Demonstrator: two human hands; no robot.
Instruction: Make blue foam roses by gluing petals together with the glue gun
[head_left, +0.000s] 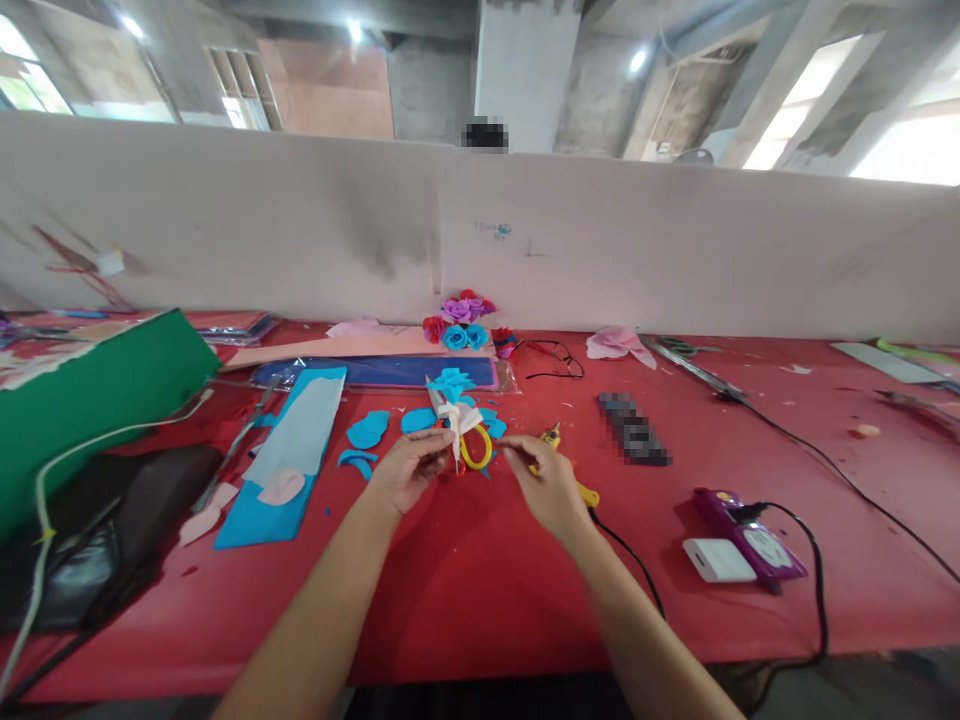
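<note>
My left hand (409, 468) is closed in a pinch on a small white stick with a white petal-like piece at its top (459, 424). My right hand (546, 483) is curled close beside it, fingertips pinched toward the same piece; what it holds is too small to make out. Just behind the hands lie yellow-handled scissors (477, 455), several blue felt petals (369, 430) and a yellow glue gun (559, 450) with a black cord. A bunch of finished felt roses (459, 322) stands by the white partition.
The red table (480, 590) carries a blue felt sheet (289, 460), a green sheet (90, 390), a black bag (97, 540), stacked felt sheets (375, 370), a purple device (750, 535), a white charger (718, 560) and cables running to the right.
</note>
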